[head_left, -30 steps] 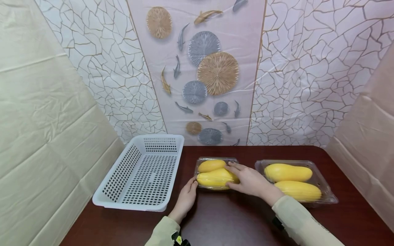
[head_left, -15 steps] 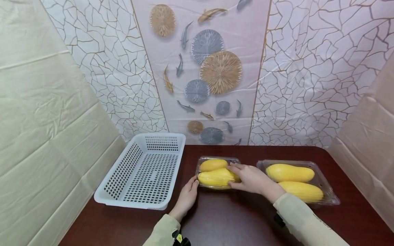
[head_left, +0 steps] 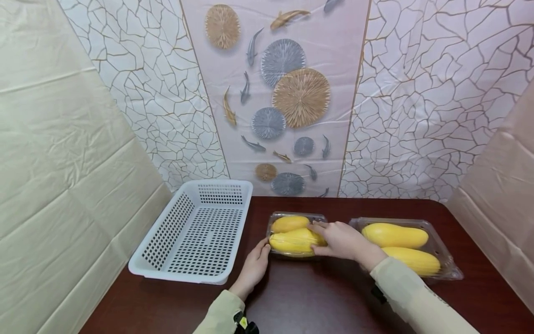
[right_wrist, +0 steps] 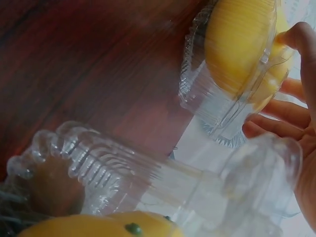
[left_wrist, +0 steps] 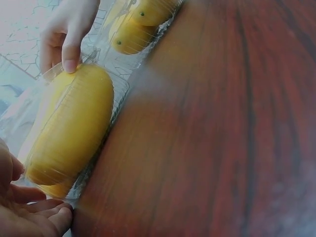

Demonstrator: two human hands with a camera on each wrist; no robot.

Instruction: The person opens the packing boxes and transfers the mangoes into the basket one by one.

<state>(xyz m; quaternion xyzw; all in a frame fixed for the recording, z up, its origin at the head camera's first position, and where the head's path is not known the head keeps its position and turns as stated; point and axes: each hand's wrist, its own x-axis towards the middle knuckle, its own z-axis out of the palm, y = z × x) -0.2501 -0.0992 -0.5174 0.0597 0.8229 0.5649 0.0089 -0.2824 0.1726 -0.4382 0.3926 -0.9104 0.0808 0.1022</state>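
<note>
Between the hands sits the clear box of yellow fruit, the left hand pinching one end, the right hand gripping the other with thumb and fingers parted. Even, gentle pressure should spare the thin plastic. No label is legible there or on the second box, right of the grip.

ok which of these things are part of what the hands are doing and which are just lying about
In the work:
left hand
right hand
middle clear box
two yellow fruits inside it

Seemingly uninvolved, in neither hand:
white basket
right-hand clear box
its yellow pair
</note>
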